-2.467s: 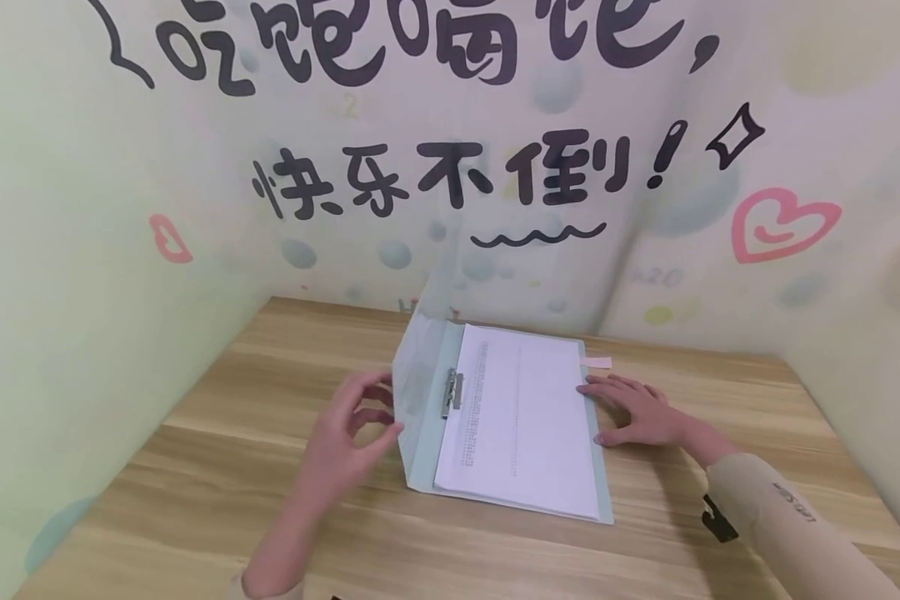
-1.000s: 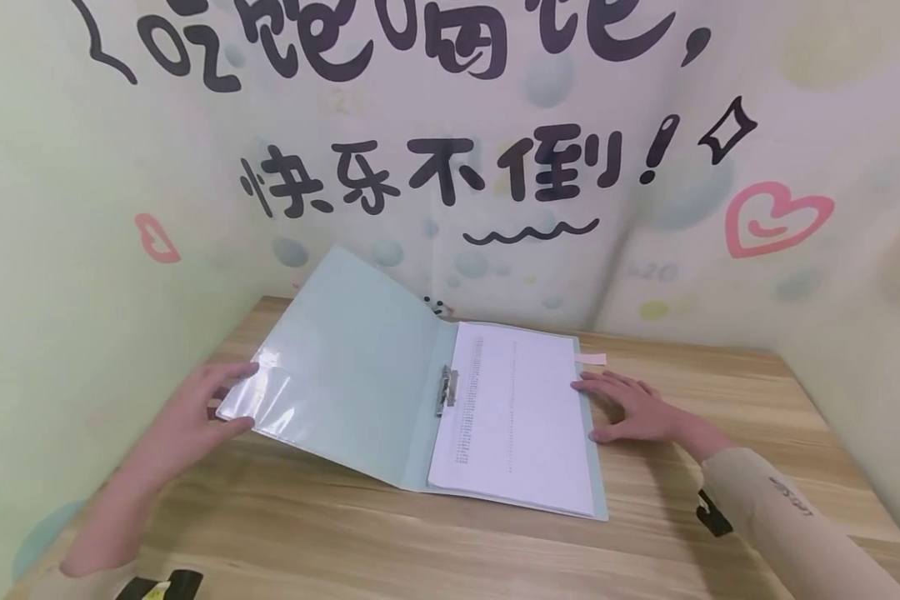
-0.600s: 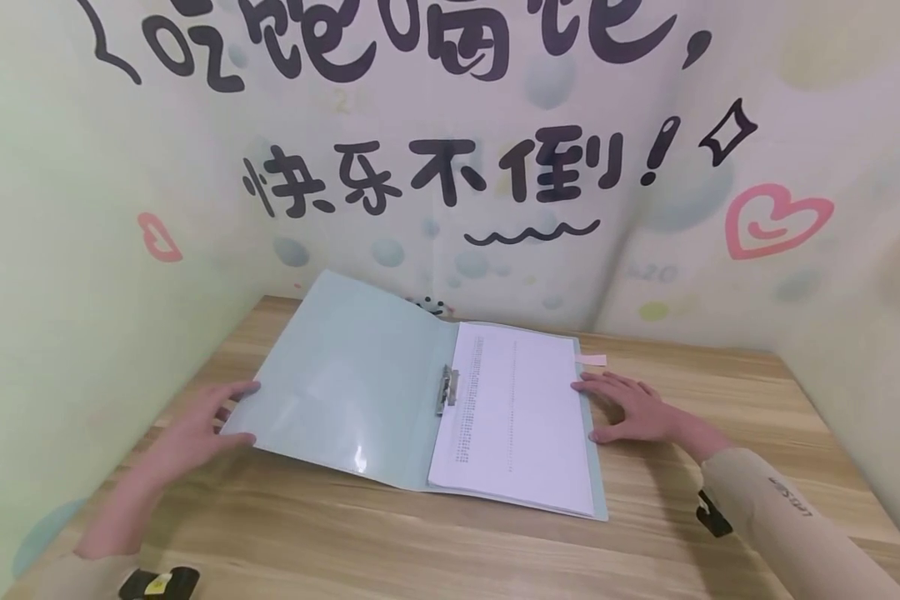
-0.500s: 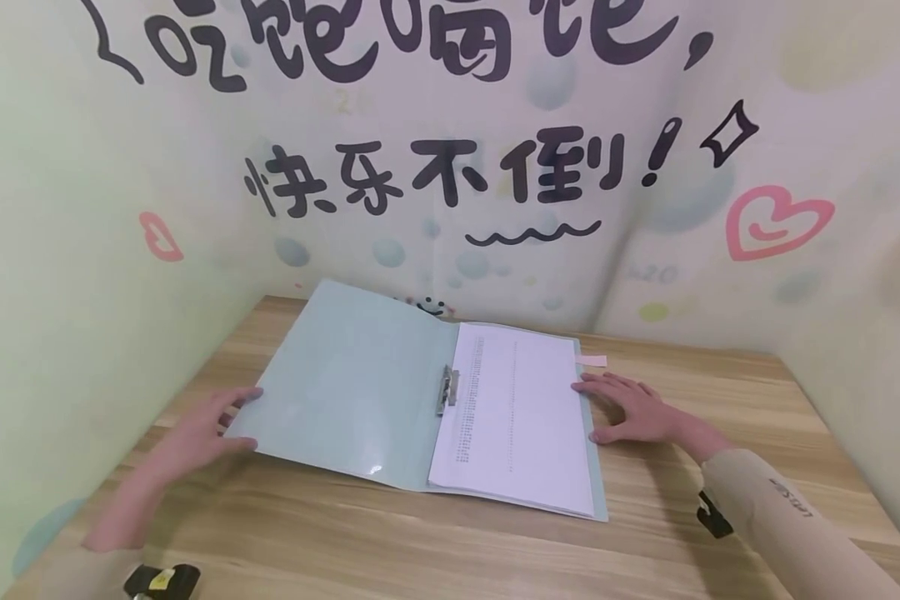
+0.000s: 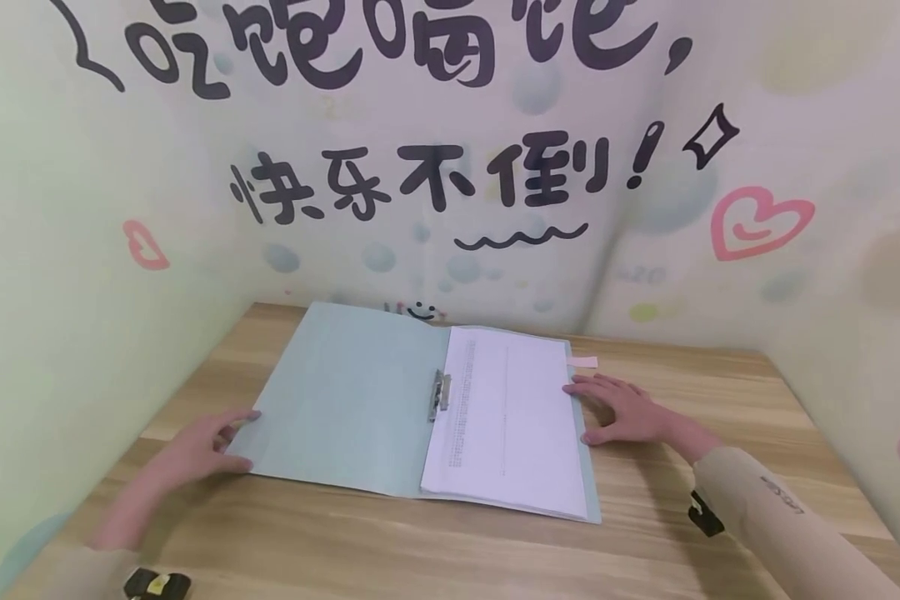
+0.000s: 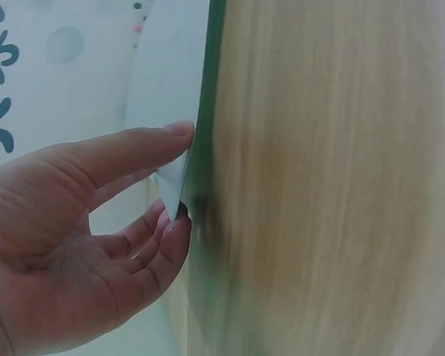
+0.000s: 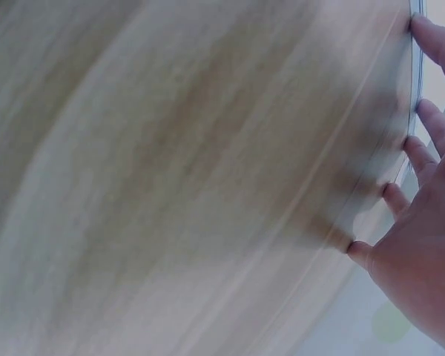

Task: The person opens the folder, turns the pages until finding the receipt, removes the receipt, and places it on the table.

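Observation:
A light blue folder (image 5: 337, 400) lies spread on the wooden table, its cover turned to the left. On its right side rests a stack of printed paper (image 5: 510, 425), beside a metal clip (image 5: 439, 396) at the spine. My left hand (image 5: 202, 450) holds the near left corner of the cover; in the left wrist view, the corner (image 6: 175, 185) sits between thumb and curled fingers, slightly above the table. My right hand (image 5: 622, 410) has its fingers spread, with the fingertips touching the folder's right edge and the table.
A pink tab (image 5: 583, 362) sticks out past the folder's right edge. The wooden table (image 5: 390, 550) meets a wall (image 5: 645, 275) printed with large black characters behind the folder. Black straps (image 5: 157, 583) are on both sleeves.
My left hand has swung the folder's cover leftward from nearly upright and lowered it almost flat. The right hand stays at the folder's right edge.

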Motion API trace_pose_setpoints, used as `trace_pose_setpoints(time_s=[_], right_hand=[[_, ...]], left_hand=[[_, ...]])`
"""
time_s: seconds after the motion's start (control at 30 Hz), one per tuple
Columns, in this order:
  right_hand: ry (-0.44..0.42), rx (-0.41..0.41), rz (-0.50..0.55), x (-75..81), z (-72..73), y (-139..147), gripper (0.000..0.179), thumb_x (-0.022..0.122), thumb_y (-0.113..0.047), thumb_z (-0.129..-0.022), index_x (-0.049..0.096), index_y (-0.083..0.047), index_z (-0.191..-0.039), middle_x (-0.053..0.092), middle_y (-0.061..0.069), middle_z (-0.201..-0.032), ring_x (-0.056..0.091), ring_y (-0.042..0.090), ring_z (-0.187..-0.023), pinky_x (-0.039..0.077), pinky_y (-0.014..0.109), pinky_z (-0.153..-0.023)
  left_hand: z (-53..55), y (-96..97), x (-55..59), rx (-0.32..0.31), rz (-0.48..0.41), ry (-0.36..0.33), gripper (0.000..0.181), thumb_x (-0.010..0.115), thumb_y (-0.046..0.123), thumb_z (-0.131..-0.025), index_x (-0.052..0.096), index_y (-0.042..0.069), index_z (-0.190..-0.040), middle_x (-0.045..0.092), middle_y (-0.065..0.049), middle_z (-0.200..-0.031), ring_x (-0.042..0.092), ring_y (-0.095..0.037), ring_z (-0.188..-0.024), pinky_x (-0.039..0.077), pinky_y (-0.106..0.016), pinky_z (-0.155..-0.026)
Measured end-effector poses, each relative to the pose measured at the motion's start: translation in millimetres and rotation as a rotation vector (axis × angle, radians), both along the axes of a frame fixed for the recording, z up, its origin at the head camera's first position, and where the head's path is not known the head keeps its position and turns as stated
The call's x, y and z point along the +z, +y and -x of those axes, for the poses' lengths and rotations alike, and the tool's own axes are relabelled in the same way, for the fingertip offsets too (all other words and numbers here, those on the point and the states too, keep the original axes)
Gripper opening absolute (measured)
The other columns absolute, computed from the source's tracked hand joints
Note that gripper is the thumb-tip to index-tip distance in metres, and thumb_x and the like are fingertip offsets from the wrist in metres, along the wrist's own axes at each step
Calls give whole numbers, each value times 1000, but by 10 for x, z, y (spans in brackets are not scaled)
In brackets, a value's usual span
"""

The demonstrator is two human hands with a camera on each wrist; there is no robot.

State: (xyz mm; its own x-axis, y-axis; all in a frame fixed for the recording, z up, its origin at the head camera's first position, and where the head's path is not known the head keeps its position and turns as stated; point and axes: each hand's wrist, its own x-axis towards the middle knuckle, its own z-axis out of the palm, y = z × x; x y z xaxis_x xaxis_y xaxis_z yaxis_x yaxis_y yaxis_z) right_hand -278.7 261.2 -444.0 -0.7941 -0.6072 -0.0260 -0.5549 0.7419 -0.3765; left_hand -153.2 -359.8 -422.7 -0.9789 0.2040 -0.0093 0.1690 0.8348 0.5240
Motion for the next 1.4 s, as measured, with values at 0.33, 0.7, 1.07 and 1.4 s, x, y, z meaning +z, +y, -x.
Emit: trace_pose_setpoints(time_s=[0.33,0.7,1.07,1.4], right_hand=[[15,27,-9,52,26,-47,80,75,-51,-80,47,-14,-145,40,19,-154,31,51,-141,23,79,-101],[-25,33,-33,3,80,-80,81,75,-50,-80,46,-14,-146,38,20,-155,31,50,-142,24,77,-102],[-16,30,-13,67,3,-31,81,78,-46,-78,48,-10,-144,41,23,-152,34,52,-140,26,75,-104],[-47,4,101,157,151,-11,55,72,-34,-89,57,-11,-136,57,18,-140,52,41,-130,39,61,-106]], left_hand=[[41,-36,-11,-6,40,-95,70,84,18,-73,52,-7,-130,60,-14,-96,55,-21,-86,44,-33,-70],[62,56,-42,0,151,-11,65,84,36,-73,62,-7,-116,62,-24,-107,60,-35,-95,51,-50,-80],[173,334,-78,-150,157,115,67,86,19,-66,62,6,-127,57,-27,-126,56,-48,-113,45,-64,-92],[165,432,-35,-110,148,84,74,91,33,-60,63,7,-124,56,-24,-123,54,-46,-110,43,-64,-89]])
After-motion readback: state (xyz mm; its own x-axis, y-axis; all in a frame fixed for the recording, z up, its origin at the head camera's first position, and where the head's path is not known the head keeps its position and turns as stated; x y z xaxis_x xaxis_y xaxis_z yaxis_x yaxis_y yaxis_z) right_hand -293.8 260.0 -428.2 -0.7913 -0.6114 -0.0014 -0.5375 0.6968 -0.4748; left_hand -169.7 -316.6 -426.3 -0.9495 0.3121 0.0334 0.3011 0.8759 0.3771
